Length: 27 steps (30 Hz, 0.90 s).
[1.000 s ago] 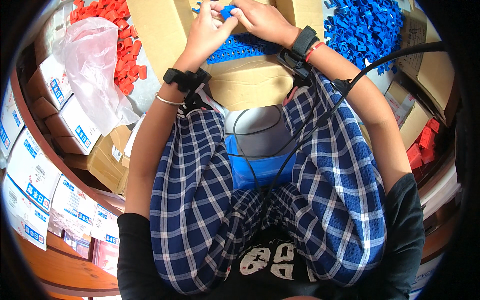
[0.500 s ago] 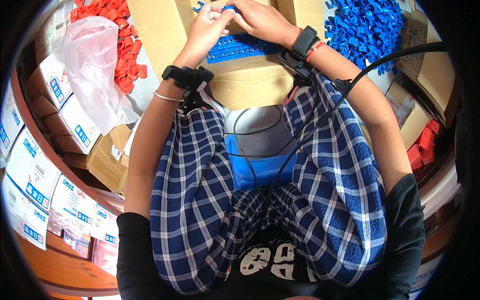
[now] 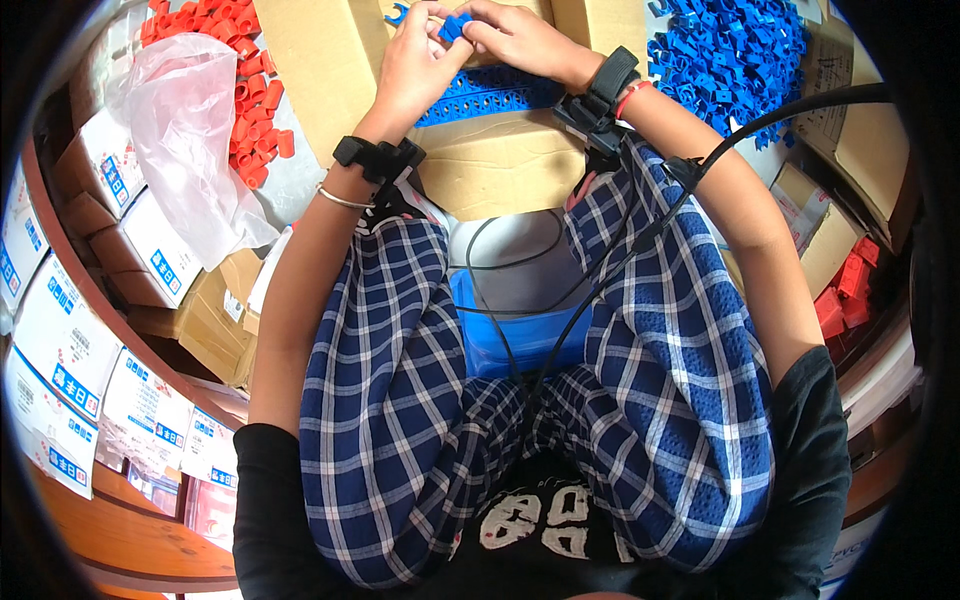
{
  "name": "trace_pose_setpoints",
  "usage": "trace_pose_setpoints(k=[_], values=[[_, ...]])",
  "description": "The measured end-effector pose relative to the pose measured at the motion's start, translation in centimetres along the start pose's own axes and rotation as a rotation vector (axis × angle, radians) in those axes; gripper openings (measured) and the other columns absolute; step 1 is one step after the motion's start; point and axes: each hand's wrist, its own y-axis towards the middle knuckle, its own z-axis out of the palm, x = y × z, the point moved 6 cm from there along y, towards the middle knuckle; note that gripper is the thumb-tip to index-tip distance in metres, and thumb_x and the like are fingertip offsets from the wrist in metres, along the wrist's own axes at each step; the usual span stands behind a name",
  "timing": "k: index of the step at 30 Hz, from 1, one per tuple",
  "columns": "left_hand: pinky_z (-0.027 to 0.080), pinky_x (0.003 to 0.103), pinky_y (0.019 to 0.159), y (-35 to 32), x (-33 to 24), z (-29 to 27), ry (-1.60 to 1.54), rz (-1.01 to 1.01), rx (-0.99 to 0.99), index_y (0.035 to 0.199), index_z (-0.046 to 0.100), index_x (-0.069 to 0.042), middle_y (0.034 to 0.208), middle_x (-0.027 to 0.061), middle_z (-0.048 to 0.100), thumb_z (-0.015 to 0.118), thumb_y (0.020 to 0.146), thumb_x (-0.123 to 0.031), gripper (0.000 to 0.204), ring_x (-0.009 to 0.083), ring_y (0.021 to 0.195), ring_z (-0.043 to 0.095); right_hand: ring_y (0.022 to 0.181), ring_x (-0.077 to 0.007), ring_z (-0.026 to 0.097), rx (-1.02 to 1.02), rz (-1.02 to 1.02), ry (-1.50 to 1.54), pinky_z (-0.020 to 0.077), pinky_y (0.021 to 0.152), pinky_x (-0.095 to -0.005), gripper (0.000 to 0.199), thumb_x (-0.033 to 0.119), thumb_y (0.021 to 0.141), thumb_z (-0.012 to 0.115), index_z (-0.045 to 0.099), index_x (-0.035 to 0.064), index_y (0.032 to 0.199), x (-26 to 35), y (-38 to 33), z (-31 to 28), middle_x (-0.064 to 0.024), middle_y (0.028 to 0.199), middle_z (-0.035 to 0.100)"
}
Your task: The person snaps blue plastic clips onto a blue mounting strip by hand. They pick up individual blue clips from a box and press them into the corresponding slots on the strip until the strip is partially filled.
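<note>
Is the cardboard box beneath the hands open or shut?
The box is open: its flaps spread outward, blue parts visible inside.

Your left hand (image 3: pixel 412 58) and right hand (image 3: pixel 518 38) held a small blue piece (image 3: pixel 454 28) between their fingers, above the cardboard box (image 3: pixel 500 170). Blue strips (image 3: pixel 488 104) lay just inside the box's near edge. Red pieces (image 3: pixel 258 132) and a plastic bag (image 3: pixel 185 140) lay past its left edge, loose blue pieces (image 3: pixel 728 70) past its right.
</note>
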Motion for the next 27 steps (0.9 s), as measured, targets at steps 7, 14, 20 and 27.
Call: trace_pose_setpoints(k=[7, 14, 20, 27], values=[[0.050, 0.025, 0.063, 0.1, -0.1, 0.0, -0.012, 0.084, -0.012, 0.113, 0.050, -0.005, 0.093, 0.0051, 0.058, 0.068, 0.081, -0.014, 0.038, 0.0079, 0.072, 0.060, 0.075, -0.0293, 0.064, -0.086, -0.160, -0.047, 0.0505, 0.070, -0.0371, 0.039, 0.035, 0.088, 0.058, 0.059, 0.0007, 0.107, 1.0, -0.4, -0.5, -0.0169, 0.083, 0.065], [0.049, 0.023, 0.075, 0.7, 1.6, 0.7, -0.377, -0.126, 0.081, 0.113, 0.046, 0.000, 0.096, 0.0075, 0.059, 0.057, 0.091, -0.014, 0.029, 0.0110, 0.083, 0.061, 0.080, -0.0323, 0.063, -0.179, -0.214, -0.181, 0.0503, 0.072, -0.0385, 0.040, 0.030, 0.089, 0.061, 0.053, 0.0027, 0.117, 1.7, -0.7, -1.1, -0.0181, 0.090, 0.062], [0.047, 0.022, 0.073, 1.1, 3.2, 0.9, -0.450, -0.112, 0.104, 0.112, 0.047, 0.002, 0.094, 0.0065, 0.059, 0.055, 0.094, -0.020, 0.029, 0.0102, 0.081, 0.059, 0.087, -0.0318, 0.062, -0.154, -0.386, -0.179, 0.0501, 0.077, -0.0386, 0.039, 0.024, 0.087, 0.062, 0.051, 0.0073, 0.121, 3.4, -1.2, -0.7, -0.0171, 0.099, 0.060], [0.045, 0.020, 0.070, 0.9, 2.5, 1.5, -0.394, -0.139, 0.181, 0.116, 0.048, 0.002, 0.089, 0.0029, 0.060, 0.059, 0.092, -0.023, 0.036, 0.0074, 0.078, 0.057, 0.093, -0.0343, 0.060, -0.222, -0.417, -0.293, 0.0494, 0.081, -0.0405, 0.037, 0.020, 0.088, 0.057, 0.051, 0.0098, 0.123, 3.2, -1.5, -1.0, -0.0170, 0.103, 0.059]])
